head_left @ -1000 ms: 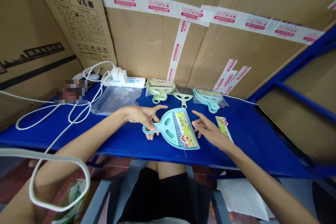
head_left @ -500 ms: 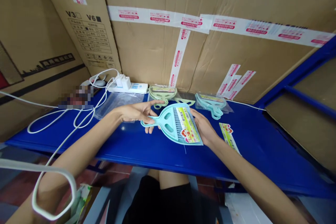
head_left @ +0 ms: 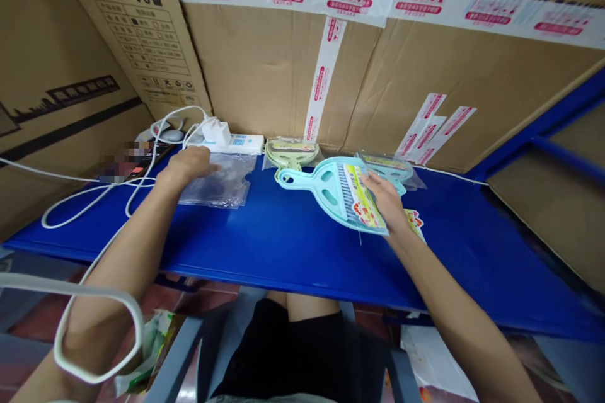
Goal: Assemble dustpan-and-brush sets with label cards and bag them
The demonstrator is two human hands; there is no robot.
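Note:
My right hand (head_left: 386, 198) grips a light blue mini dustpan (head_left: 326, 192) by its wide end. A small brush (head_left: 347, 192) with grey bristles is nested in the pan, and a yellow-green label card (head_left: 363, 201) covers part of it. The dustpan is held above the table with its handle pointing left. My left hand (head_left: 191, 162) is at the upper left of a clear plastic bag (head_left: 222, 186) lying flat. Its fingers are curled closed at the bag, their tips partly hidden.
Behind are a bagged green dustpan set (head_left: 290, 152) and a bagged blue set (head_left: 390, 167), partly covered. Another label card (head_left: 416, 223) lies right of my wrist. A power strip (head_left: 246, 143) and looping white cables (head_left: 101, 186) occupy the left. Cardboard (head_left: 265, 75) walls the blue table (head_left: 283, 245).
My left hand has let go of the dustpan handle and moved left to the plastic bag. My right hand keeps the dustpan, now farther right. The view has tilted down slightly.

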